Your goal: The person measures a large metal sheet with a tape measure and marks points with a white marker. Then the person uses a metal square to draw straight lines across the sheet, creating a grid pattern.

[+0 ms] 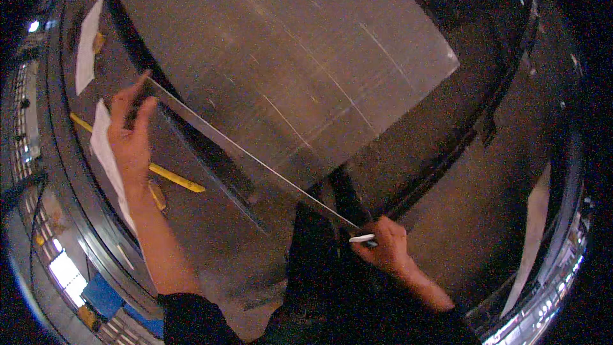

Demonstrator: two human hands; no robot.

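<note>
A long, thin metal strip point(255, 156), like a straightedge, slants from upper left to lower right over the near side of a large grey sheet point(287, 38). Its far-left end is pinched between the thumb and fingers of my left hand point(131, 131). At the other end, my right hand point(384, 246) is closed near my body, fingers curled about the strip's tip. A short white stick point(363, 238) pokes out of that same fist; whether it is chalk or a marker I cannot tell. Pale straight lines run across the sheet.
Left of the sheet, a yellow bar point(179, 179) and white paper-like pieces point(105, 144) lie on the dark surface. A pale strip point(530, 243) lies at far right. Dark curved edging point(440, 166) borders the sheet's right side. Something blue point(103, 294) stands lower left.
</note>
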